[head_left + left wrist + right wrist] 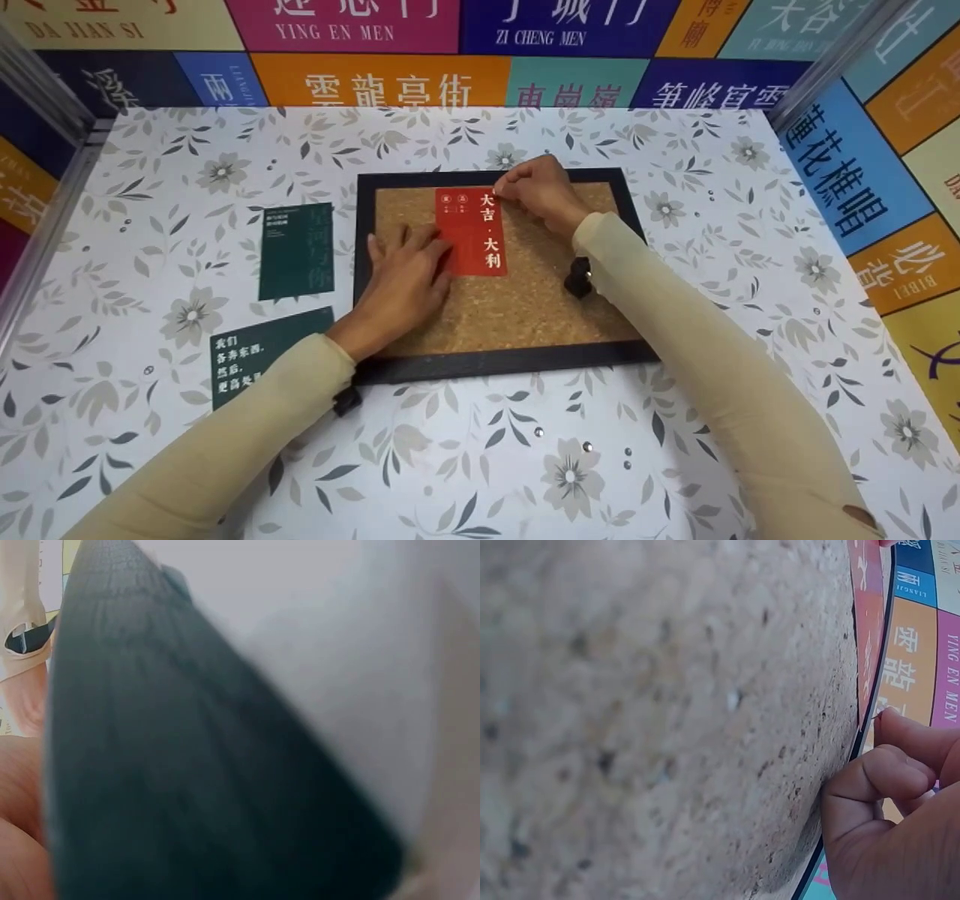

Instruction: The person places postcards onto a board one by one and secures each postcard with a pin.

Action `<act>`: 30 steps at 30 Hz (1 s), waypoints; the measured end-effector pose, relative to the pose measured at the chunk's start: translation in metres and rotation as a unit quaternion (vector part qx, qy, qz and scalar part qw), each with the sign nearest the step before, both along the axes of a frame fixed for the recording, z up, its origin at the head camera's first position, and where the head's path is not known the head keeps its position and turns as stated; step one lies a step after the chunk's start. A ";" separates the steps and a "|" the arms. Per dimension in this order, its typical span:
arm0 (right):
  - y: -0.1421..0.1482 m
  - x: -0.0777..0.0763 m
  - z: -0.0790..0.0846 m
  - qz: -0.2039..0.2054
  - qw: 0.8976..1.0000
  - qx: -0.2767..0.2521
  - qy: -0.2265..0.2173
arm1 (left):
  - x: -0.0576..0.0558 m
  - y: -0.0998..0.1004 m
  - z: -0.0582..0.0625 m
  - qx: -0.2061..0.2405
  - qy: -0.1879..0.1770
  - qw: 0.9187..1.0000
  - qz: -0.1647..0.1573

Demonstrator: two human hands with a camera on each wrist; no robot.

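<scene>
While I look down from my head, the red card (pixel 471 231) lies upright on the cork board (pixel 525 315), its long axis running away from me, in the upper middle of the black frame (pixel 495 364). My left hand (pixel 403 281) rests flat with straight fingers on the card's lower left edge, and my right hand (pixel 541 191), fingers curled, pinches at its top right corner; what it pinches is too small to tell. Bare cork lies open below and to the right. Two green cards (pixel 296 251) sit well to the left on the floral table (pixel 675 465). My left wrist view shows only a dark blurred surface. My right wrist view shows my curled fingers (pixel 885 787) against the cork, beside the frame's edge.
</scene>
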State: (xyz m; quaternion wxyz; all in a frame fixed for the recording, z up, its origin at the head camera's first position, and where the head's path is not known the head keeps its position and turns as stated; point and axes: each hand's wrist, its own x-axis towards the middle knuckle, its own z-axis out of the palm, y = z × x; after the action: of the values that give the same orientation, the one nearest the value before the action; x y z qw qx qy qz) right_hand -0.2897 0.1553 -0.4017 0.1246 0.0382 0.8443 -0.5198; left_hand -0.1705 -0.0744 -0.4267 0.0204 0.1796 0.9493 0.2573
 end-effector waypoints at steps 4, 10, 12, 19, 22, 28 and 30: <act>-0.001 -0.003 -0.002 -0.001 1.000 0.007 -0.004 | 0.000 0.000 0.000 -0.001 -0.001 1.000 0.000; -0.003 -0.006 -0.001 -0.008 1.000 0.008 -0.012 | 0.000 0.000 -0.001 0.000 0.007 1.000 -0.001; -0.003 -0.006 0.000 -0.008 1.000 0.011 -0.019 | 0.000 0.000 -0.001 0.001 0.007 1.000 -0.002; -0.004 -0.011 0.003 -0.005 0.998 0.023 -0.056 | 0.000 0.000 -0.002 0.006 0.006 1.000 -0.003; -0.004 -0.013 0.005 -0.010 0.997 0.024 -0.076 | 0.000 0.000 -0.002 0.005 0.004 1.000 -0.004; -0.005 -0.014 0.004 -0.012 0.997 0.027 -0.068 | 0.000 0.000 -0.001 0.002 0.004 1.000 -0.005; -0.007 -0.014 0.002 -0.014 0.997 0.034 -0.061 | 0.000 -0.001 -0.001 0.000 0.004 1.000 -0.003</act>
State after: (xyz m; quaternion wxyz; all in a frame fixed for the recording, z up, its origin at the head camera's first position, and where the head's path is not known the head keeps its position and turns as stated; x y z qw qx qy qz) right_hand -0.3041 0.1482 -0.3993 0.1670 0.0854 0.8518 -0.4891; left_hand -0.1710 -0.0752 -0.4280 0.0171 0.1833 0.9489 0.2564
